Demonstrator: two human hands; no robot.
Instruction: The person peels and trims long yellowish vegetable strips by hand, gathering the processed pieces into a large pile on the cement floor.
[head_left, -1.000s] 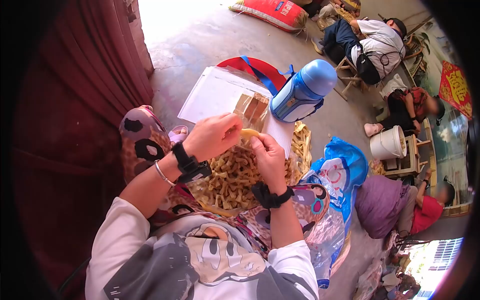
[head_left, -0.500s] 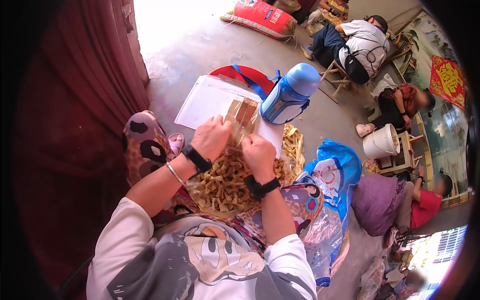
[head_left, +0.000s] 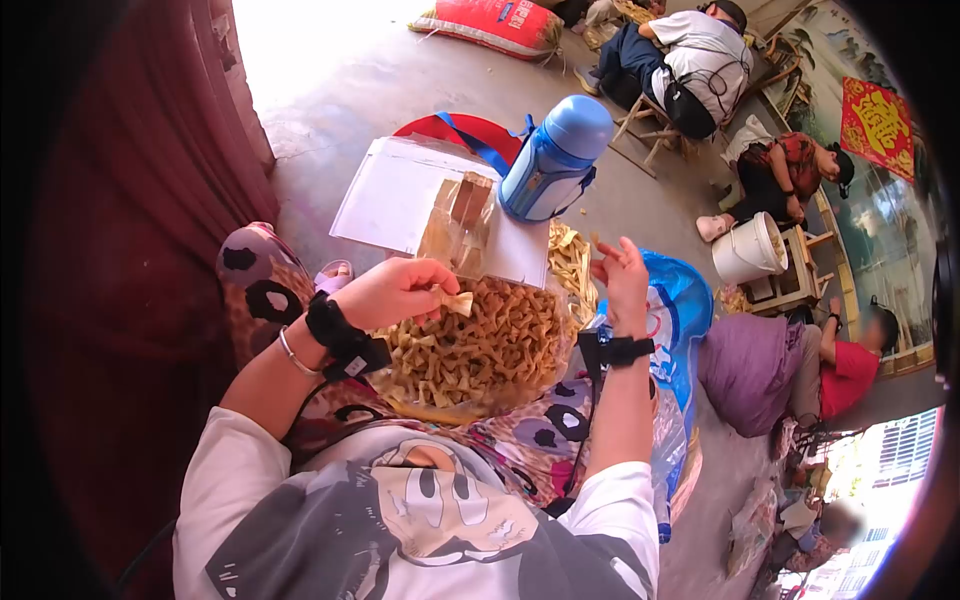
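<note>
My left hand (head_left: 412, 290) is closed in a pinch around a tan tofu-skin knot (head_left: 458, 303), its flared end sticking out from the fingers. Below it, a heap of similar knots (head_left: 470, 350) fills a clear plastic bag across my lap. My right hand (head_left: 622, 275) is raised off to the right with bent fingers apart; I make out nothing held in it. It is beside the loose tan strips (head_left: 572, 262). Between and beyond the hands, a small wooden block (head_left: 470, 200) wrapped in clear plastic sits on a white board (head_left: 385, 205).
A blue bottle (head_left: 555, 160) stands on the board, over a red round surface (head_left: 470, 130). A blue plastic bag (head_left: 685, 310) lies at my right. Farther right are a white bucket (head_left: 745, 250), a purple sack (head_left: 750, 370) and several seated people. A red sack (head_left: 490, 25) lies far back.
Both hands have left the plastic-wrapped block and moved apart. My left hand now holds a knot over the heap; my right hand has swung right, its fist loosened.
</note>
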